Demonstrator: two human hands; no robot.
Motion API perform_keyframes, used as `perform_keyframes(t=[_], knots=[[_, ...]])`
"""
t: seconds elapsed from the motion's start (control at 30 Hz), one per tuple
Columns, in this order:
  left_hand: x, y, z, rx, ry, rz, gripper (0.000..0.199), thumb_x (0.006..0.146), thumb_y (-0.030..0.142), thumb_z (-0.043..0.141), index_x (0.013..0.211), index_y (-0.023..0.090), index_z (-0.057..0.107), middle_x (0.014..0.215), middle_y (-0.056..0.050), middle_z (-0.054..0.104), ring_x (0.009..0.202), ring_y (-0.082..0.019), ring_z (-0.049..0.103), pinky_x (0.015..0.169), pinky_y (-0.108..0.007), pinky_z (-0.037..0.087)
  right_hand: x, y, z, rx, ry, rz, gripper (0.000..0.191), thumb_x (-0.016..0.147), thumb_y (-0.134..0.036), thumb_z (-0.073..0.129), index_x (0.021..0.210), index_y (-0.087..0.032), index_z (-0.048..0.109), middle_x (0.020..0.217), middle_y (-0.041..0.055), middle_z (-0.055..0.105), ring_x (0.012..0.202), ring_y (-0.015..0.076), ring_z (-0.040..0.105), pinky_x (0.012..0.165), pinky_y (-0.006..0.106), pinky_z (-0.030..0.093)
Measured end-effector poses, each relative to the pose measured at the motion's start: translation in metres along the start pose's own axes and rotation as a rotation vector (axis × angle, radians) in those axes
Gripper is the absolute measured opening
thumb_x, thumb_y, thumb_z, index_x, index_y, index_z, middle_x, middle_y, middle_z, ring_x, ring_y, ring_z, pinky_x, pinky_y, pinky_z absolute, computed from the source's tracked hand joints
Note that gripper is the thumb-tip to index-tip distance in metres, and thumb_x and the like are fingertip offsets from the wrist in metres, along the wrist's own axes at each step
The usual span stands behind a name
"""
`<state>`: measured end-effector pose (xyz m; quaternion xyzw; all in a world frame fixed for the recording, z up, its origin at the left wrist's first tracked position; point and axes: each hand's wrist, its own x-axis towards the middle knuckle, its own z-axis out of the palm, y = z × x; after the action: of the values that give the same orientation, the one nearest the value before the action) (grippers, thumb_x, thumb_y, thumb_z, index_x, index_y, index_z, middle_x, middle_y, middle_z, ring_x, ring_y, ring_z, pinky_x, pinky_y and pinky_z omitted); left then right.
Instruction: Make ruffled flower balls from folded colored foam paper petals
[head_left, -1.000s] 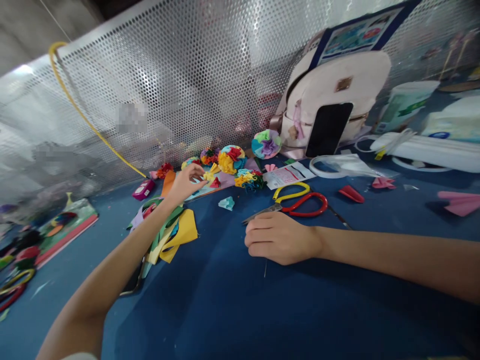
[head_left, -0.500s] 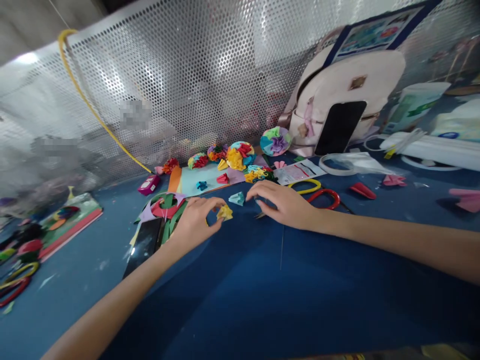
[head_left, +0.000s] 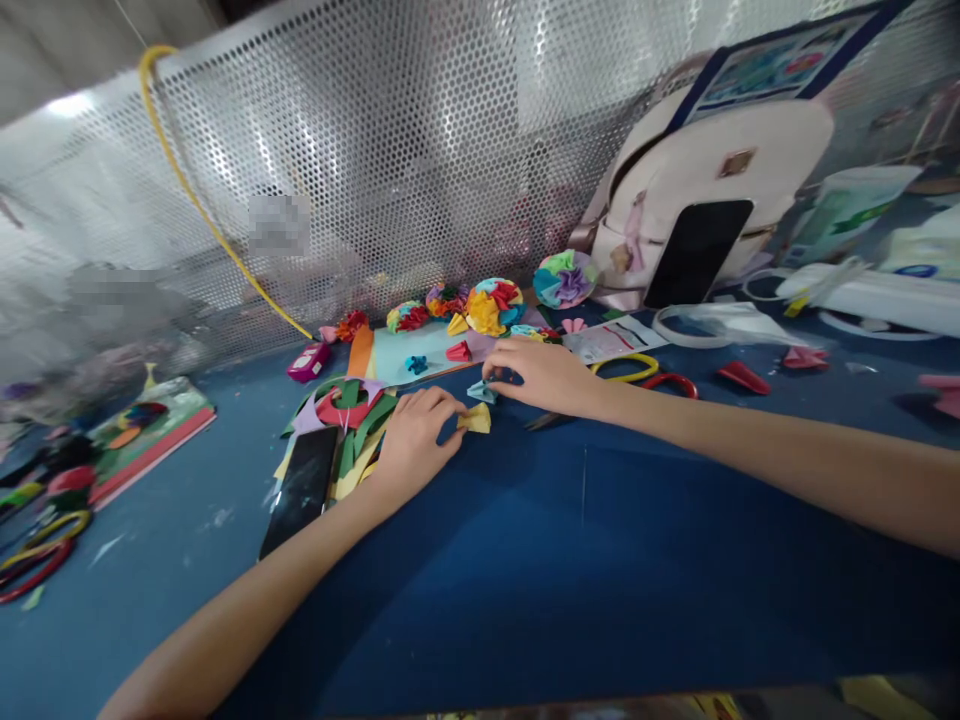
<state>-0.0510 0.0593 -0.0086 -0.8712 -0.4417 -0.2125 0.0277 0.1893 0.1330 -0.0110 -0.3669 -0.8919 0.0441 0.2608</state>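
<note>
The left hand (head_left: 420, 445) sits at centre frame, fingers together and curled, with the tips at the edge of a yellow folded paper piece (head_left: 474, 419) lying on the blue work surface (head_left: 480, 610). Whether that hand is actually gripping the piece cannot be confirmed from this angle. The right hand (head_left: 544, 376), reaching in from the right, has its fingertips closed on a pale teal folded paper piece (head_left: 482, 392), just above the yellow one. The two hands are close but not touching.

Directly left of the left hand lies a pile of green, red and lilac paper offcuts (head_left: 346, 420), with a black smartphone (head_left: 300, 490) beside it at lower left. Above the hands, a pale teal card sheet (head_left: 412, 350) carries a small folded red paper piece (head_left: 459, 351). Multicoloured paper flowers (head_left: 487, 308) stand in a row beyond it. Scissors with yellow and red handles (head_left: 622, 372) lie at the right of the hands (blades partly hidden behind the right forearm).

At upper right, a pale pink backpack (head_left: 720, 170) has a second smartphone (head_left: 697, 252) propped against it. A perforated metal screen (head_left: 420, 130) runs along the back of the work surface, with a yellow cable (head_left: 187, 170) at upper left.
</note>
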Motion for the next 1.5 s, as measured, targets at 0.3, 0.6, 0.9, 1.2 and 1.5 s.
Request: perform_keyframes(t=[0.3, 0.6, 0.9, 1.2, 1.5], knots=[[0.007, 0.005, 0.011, -0.021, 0.086, 0.107, 0.009, 0.091, 0.011, 0.067, 0.090, 0.020, 0.065, 0.092, -0.002, 0.073, 0.088, -0.022, 0.068, 0.079, -0.037, 0.044, -0.005, -0.011, 0.006, 0.068, 0.031, -0.010, 0.015, 0.101, -0.025, 0.056, 0.106, -0.024, 0.070, 0.109, 0.0046, 0.067, 0.106, 0.0217, 0.064, 0.082, 0.032, 0.049], [0.000, 0.012, 0.010, -0.377, 0.268, -0.027, 0.015, 0.083, 0.006, 0.061, 0.090, 0.020, 0.063, 0.085, 0.000, 0.068, 0.078, -0.016, 0.065, 0.077, -0.029, 0.050, -0.008, -0.001, 0.015, 0.053, 0.068, -0.010, 0.016, 0.091, -0.030, 0.073, 0.106, -0.024, 0.068, 0.113, 0.0076, 0.063, 0.113, 0.0287, 0.060, 0.081, 0.038, 0.054], [-0.003, 0.008, 0.016, -0.581, 0.292, -0.218, 0.013, 0.078, 0.011, 0.061, 0.087, 0.020, 0.064, 0.082, 0.000, 0.067, 0.074, -0.015, 0.064, 0.074, -0.027, 0.051, -0.014, -0.014, 0.014, 0.406, 0.148, -0.253, 0.032, 0.105, -0.040, 0.052, 0.133, -0.026, 0.059, 0.134, 0.0099, 0.063, 0.131, 0.0269, 0.056, 0.113, 0.049, 0.044], [-0.004, 0.007, 0.018, -0.622, 0.317, -0.236, 0.014, 0.081, 0.011, 0.061, 0.091, 0.020, 0.063, 0.084, 0.000, 0.064, 0.074, -0.013, 0.062, 0.073, -0.027, 0.051, -0.015, -0.006, 0.019, 0.242, 0.108, -0.273, 0.048, 0.102, -0.043, 0.058, 0.146, -0.026, 0.050, 0.142, 0.0126, 0.062, 0.135, 0.0300, 0.056, 0.112, 0.053, 0.047], [-0.005, -0.001, 0.023, -0.643, 0.384, -0.339, 0.017, 0.079, 0.012, 0.061, 0.093, 0.020, 0.062, 0.086, -0.001, 0.064, 0.074, -0.014, 0.061, 0.070, -0.026, 0.050, -0.013, 0.000, 0.023, 0.136, 0.036, -0.204, 0.023, 0.095, -0.022, 0.061, 0.117, -0.021, 0.068, 0.121, 0.0119, 0.071, 0.118, 0.0298, 0.065, 0.104, 0.050, 0.051]])
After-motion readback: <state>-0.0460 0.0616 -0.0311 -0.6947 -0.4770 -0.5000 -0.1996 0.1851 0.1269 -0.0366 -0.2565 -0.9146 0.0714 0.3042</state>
